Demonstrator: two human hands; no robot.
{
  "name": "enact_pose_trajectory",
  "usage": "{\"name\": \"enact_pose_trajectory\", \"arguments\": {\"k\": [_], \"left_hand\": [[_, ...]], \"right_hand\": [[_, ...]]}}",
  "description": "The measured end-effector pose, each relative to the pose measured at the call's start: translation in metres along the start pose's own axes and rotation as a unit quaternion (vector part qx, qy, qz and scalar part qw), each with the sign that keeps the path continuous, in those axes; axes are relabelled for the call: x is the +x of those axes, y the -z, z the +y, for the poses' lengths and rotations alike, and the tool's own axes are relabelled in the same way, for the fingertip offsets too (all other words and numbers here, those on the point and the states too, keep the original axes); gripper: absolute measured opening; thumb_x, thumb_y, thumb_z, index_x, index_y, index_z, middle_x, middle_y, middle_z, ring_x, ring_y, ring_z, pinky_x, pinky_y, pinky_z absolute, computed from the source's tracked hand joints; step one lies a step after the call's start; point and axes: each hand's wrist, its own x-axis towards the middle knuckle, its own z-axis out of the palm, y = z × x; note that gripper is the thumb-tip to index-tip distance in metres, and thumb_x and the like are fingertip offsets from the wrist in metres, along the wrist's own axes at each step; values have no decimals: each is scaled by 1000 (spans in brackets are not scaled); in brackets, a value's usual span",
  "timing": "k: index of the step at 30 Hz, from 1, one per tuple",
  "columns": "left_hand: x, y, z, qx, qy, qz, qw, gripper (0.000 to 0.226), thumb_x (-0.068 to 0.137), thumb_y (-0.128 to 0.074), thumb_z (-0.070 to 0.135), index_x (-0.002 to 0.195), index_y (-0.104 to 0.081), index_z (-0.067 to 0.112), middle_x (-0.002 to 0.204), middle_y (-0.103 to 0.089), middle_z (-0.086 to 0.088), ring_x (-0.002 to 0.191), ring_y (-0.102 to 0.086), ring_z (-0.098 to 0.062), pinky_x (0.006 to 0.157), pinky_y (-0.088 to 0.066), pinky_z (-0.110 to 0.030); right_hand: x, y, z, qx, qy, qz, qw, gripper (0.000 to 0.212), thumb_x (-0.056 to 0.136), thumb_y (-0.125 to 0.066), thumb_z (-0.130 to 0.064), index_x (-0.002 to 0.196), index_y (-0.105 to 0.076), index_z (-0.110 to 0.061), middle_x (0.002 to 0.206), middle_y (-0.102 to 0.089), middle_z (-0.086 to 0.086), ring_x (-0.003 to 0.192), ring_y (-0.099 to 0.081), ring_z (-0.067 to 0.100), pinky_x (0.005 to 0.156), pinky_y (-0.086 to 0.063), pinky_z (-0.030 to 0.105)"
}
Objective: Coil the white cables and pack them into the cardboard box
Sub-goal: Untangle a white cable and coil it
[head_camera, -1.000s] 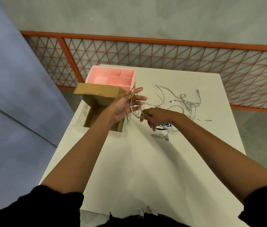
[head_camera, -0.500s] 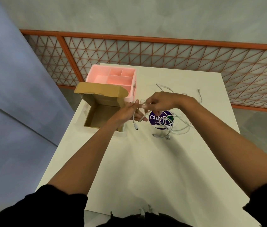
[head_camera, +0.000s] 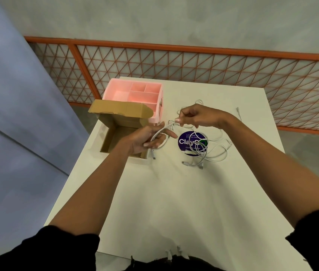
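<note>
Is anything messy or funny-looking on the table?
Yes. The white cables lie in a loose tangle over a purple sticker, right of the open cardboard box. The left hand and right hand hold one cable.

We cannot see the near right corner of the cardboard box (head_camera: 113, 138), because the left hand (head_camera: 145, 140) covers it, and the raised flap (head_camera: 119, 110) of the box hides the front wall of the pink organiser (head_camera: 135, 90). The white cables (head_camera: 216, 156) cross the purple sticker (head_camera: 184, 142), so its small print is not readable for us. Their plugs are too small to name. The bottom edge cuts both black sleeves (head_camera: 37, 251)
</note>
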Motion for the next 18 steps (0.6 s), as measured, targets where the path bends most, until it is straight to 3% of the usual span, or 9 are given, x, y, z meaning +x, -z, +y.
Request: {"name": "enact_pose_trajectory", "arguments": {"k": [4, 9, 13, 18], "left_hand": [[5, -7, 2, -92, 0, -18, 996, 54, 104, -22, 36, 95, -64, 3, 50, -39, 2, 32, -19, -3, 48, -26, -21], [6, -7, 2, -160, 26, -19, 987, 38, 102, -30, 33, 85, -53, 9, 49, -31, 7, 34, -22, -2, 47, -21, -19], [7, -8, 3, -202, 41, -55, 977, 31, 101, -33, 29, 78, -47, 14, 49, -30, 9, 35, -21, -2, 46, -22, -17], [7, -9, 5, -215, 34, -86, 972, 31, 92, -44, 33, 64, -49, 20, 53, -13, 8, 41, -7, -6, 37, -14, -17]], "right_hand": [[7, -8, 5, 13, 29, 62, 998, 23, 87, -65, -36, 76, -64, -16, 72, -61, -4, 68, -49, 9, 67, -38, 22], [8, -9, 9, -9, 40, 67, 997, 22, 84, -67, -41, 72, -67, -22, 79, -58, 24, 67, -42, 19, 66, -35, 32], [9, -10, 8, 0, 50, 65, 997, 22, 84, -68, -38, 74, -67, -19, 73, -57, 15, 65, -42, 16, 63, -35, 29], [5, -5, 9, 46, 40, 50, 997, 22, 85, -68, -35, 77, -67, -15, 63, -47, 4, 58, -38, 10, 53, -32, 17]]}}
